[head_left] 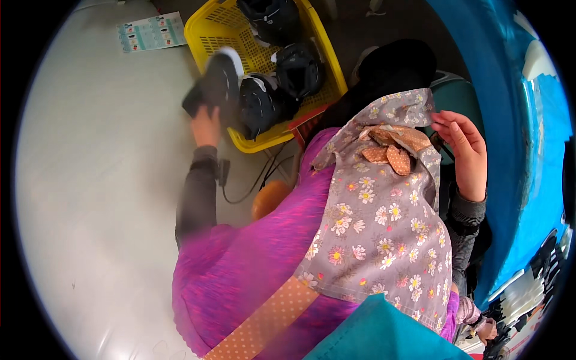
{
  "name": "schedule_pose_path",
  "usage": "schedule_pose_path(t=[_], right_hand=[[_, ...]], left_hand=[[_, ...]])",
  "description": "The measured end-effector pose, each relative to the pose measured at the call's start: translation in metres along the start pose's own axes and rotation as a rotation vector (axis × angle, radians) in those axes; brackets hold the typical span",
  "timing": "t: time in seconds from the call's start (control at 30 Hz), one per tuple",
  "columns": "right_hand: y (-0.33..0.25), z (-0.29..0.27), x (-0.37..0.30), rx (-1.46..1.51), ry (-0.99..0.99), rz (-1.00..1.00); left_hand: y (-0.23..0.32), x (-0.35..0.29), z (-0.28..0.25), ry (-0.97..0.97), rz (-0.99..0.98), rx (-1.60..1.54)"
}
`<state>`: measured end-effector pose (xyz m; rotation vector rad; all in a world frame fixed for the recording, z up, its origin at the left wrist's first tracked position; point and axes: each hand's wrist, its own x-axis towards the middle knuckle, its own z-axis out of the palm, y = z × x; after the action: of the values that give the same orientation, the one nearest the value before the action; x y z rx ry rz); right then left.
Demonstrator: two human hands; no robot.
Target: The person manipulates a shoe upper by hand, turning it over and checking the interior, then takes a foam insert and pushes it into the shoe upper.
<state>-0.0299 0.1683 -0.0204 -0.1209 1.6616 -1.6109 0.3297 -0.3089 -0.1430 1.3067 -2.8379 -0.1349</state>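
Note:
My left hand (206, 127) grips a black shoe (221, 85) with a white sole edge, blurred by motion, at the left side of a yellow plastic basket (193, 31). Inside the basket lie a black shoe (258, 105) with white trim, another black shoe (300, 71) with its opening facing up, and a third dark shoe (273, 19) at the far end. Over on the right, my right hand (469, 150) is raised with its fingers stretched and thumb apart, holding nothing, close to the edge of my flowered grey apron (384, 228).
A printed sheet (152, 32) lies on the pale surface (102, 180) left of the basket. Black cables (255, 189) run below the basket. A blue covered edge (510, 180) curves along the right. At lower right, another person's hand (487, 330) shows near black and white items.

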Motion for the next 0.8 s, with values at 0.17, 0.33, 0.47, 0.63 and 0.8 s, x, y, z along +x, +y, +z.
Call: schedule_pose_path(t=[0.17, 0.33, 0.47, 0.63, 0.8], right_hand=[[0.002, 0.0, -0.003, 0.041, 0.022, 0.006], [0.011, -0.001, -0.002, 0.065, 0.003, 0.024], [0.015, -0.002, -0.005, 0.081, 0.027, 0.002], [0.019, -0.003, -0.014, 0.055, 0.101, 0.02], [0.024, -0.009, -0.019, 0.08, 0.137, 0.038]], left_hand=[[-0.037, -0.085, 0.059, -0.135, -0.136, -0.076], [-0.033, -0.097, 0.088, 0.037, -0.353, -0.349], [-0.05, -0.09, 0.081, 0.09, -0.347, -0.31], [-0.074, -0.082, 0.077, -0.117, -0.4, -0.151], [-0.078, -0.103, 0.136, -0.137, -0.648, -0.853]])
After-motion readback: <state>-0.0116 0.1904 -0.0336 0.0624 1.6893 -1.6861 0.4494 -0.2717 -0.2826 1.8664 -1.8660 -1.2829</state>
